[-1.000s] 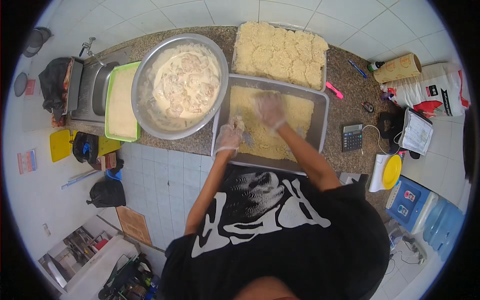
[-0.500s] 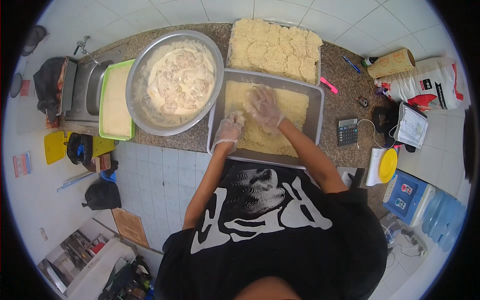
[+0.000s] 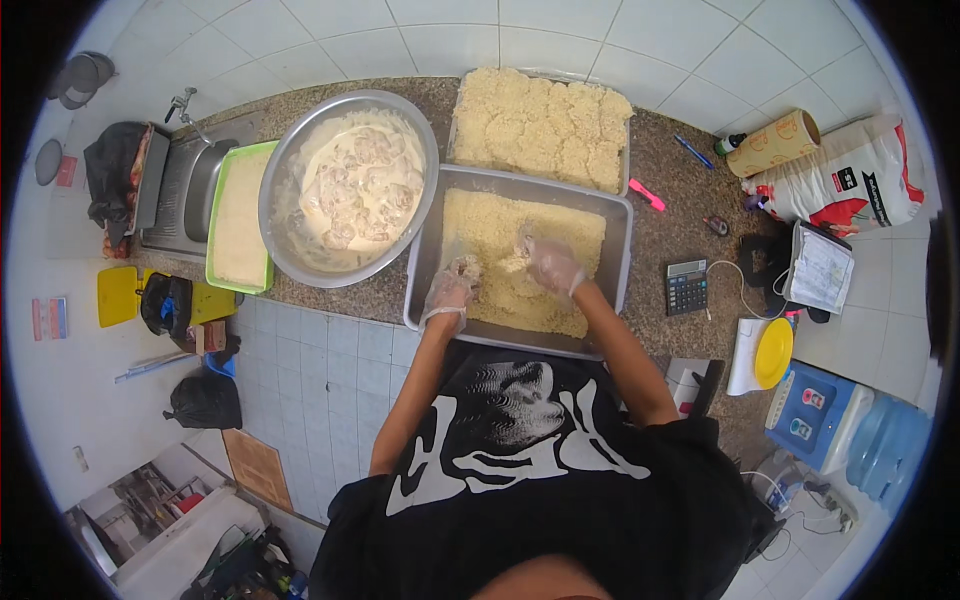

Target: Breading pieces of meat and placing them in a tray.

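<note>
My hands wear clear plastic gloves over a grey tub (image 3: 621, 262) of pale crumbs (image 3: 575, 215). At the middle of the crumbs, my right hand (image 3: 556, 266) is closed on a crumb-coated piece (image 3: 514, 263). My left hand (image 3: 450, 288) is inside the tub's left end, fingers curled and caked with crumbs; what they hold, if anything, is hidden. To the left, a large metal bowl (image 3: 273, 222) holds meat pieces (image 3: 365, 185) in creamy batter. Behind the tub, a tray of crumb-coated pieces (image 3: 540, 125) lies in close rows.
A green-rimmed tray (image 3: 240, 215) of pale powder stands between the bowl and the metal sink (image 3: 200, 195). Right of the tub lie a pink tool (image 3: 647, 195), a blue pen (image 3: 694, 152) and a calculator (image 3: 687, 287). Farther right are a film roll (image 3: 773, 143) and a yellow plate (image 3: 774, 353).
My right hand has gone from spread flat on the crumbs to closed around a coated piece, slightly nearer me. My left hand stays at the tub's left end. The whole view has shifted slightly.
</note>
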`<action>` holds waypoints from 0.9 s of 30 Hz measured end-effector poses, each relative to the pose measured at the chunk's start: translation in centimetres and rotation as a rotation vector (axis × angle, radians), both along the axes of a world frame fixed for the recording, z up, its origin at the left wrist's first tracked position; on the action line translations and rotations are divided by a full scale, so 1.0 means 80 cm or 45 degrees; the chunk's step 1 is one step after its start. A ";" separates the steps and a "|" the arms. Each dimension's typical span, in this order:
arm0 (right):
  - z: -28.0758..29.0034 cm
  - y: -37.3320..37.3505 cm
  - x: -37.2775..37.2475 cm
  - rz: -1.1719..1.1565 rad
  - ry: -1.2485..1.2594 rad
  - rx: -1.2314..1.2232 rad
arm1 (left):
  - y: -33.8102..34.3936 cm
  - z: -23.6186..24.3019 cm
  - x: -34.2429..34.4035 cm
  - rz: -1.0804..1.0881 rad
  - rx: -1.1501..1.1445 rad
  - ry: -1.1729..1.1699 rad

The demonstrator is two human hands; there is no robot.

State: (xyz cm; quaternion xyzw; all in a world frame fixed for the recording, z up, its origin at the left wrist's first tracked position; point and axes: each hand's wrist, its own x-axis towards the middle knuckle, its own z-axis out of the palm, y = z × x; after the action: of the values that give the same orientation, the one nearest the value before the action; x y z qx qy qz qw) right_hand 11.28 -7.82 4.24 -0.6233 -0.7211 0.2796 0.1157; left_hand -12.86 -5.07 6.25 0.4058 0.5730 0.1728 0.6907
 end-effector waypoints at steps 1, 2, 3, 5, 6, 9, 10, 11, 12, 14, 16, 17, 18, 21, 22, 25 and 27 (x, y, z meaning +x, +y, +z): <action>0.004 -0.008 0.002 0.009 -0.001 0.007 | -0.001 -0.002 0.002 0.018 0.020 0.060; 0.014 -0.018 0.004 -0.067 0.143 0.182 | -0.005 0.006 0.006 0.033 0.023 0.060; 0.022 -0.020 0.009 -0.141 0.289 0.354 | -0.008 0.015 0.010 0.116 0.031 0.032; 0.050 -0.016 0.020 -0.089 0.337 0.374 | -0.016 0.020 0.014 0.200 0.041 0.005; 0.063 -0.012 0.026 -0.047 0.384 0.392 | -0.017 0.016 0.013 0.179 0.074 0.066; 0.098 0.027 0.057 -0.138 0.708 0.471 | -0.019 -0.029 0.003 0.188 0.204 0.162; 0.108 0.036 0.071 -0.241 1.005 0.363 | -0.020 -0.042 0.004 0.197 0.285 0.187; 0.119 0.046 0.087 -0.342 1.301 0.244 | -0.022 -0.040 0.008 0.201 0.289 0.187; 0.137 0.063 0.109 -0.171 0.650 0.590 | -0.025 -0.031 0.010 0.231 0.268 0.113; 0.165 0.096 0.142 0.002 -0.018 0.907 | -0.031 -0.006 0.018 0.261 0.256 0.038; 0.178 0.126 0.156 0.024 -0.313 0.511 | -0.038 0.018 0.023 0.249 0.075 0.128; 0.168 0.141 0.169 0.032 -0.310 0.523 | -0.041 0.021 0.024 0.260 0.086 0.129; 0.150 0.155 0.184 0.036 -0.142 0.615 | -0.044 0.023 0.024 0.221 0.136 0.177; 0.163 0.195 0.179 0.031 0.130 0.308 | -0.053 0.032 0.023 0.313 0.155 0.139; 0.170 0.210 0.169 0.013 0.213 -0.092 | -0.058 0.035 0.021 0.431 0.126 0.047; 0.023 0.241 0.210 -0.086 -0.323 -0.006 | -0.055 0.034 0.036 0.399 0.159 -0.003; -0.040 0.226 0.228 -0.227 -0.418 0.501 | -0.042 0.042 0.036 0.072 0.257 0.274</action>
State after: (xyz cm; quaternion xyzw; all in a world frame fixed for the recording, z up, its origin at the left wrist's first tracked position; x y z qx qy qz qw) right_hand 29.51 10.27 1.01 -0.6870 -0.7128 0.0181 0.1402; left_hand -9.95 -8.41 9.62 0.4732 0.6346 0.2045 0.5758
